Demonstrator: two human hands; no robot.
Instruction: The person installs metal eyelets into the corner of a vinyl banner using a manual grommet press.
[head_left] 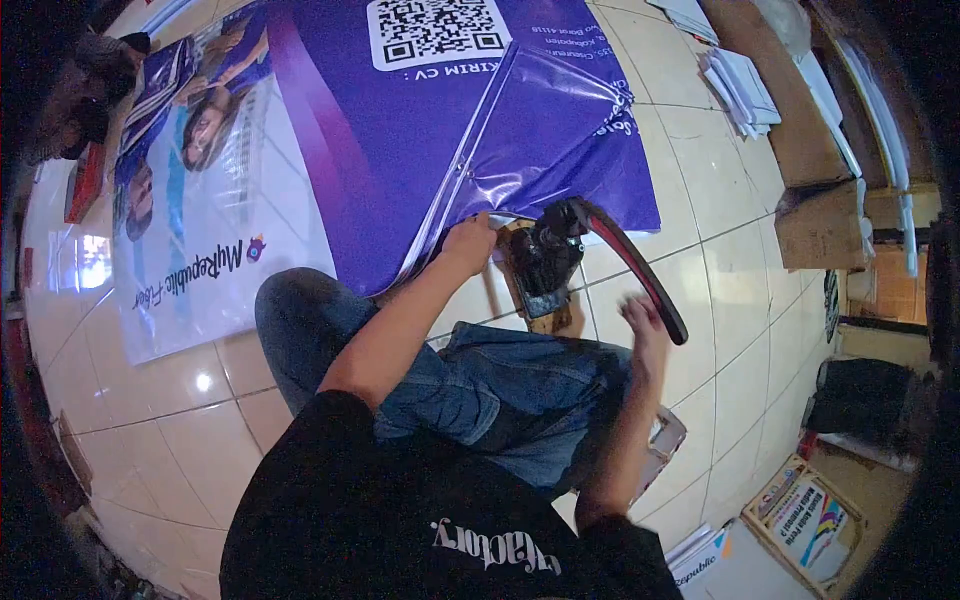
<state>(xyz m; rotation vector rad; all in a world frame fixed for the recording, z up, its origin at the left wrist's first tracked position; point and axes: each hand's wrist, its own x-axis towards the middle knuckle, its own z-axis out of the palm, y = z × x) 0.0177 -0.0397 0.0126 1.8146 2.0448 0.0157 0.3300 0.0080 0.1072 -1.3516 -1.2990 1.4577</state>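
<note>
A large purple and white vinyl banner lies on the floor, its near right corner folded over. My left hand pinches the banner's edge just left of a black hand press, which looks like an eyelet press on a wooden base. The banner's edge reaches the press; what lies between its jaws is hidden. A long curved lever, black with a red inner strip, slants down to the right from the press. Close beside the lever's lower end is my right hand, slightly blurred, fingers loosely bent and not wrapped around it.
My crossed legs in jeans are right before the press. White paper stacks and a cardboard box stand along the right side. A framed sign lies at the lower right. Dark items sit at the far left.
</note>
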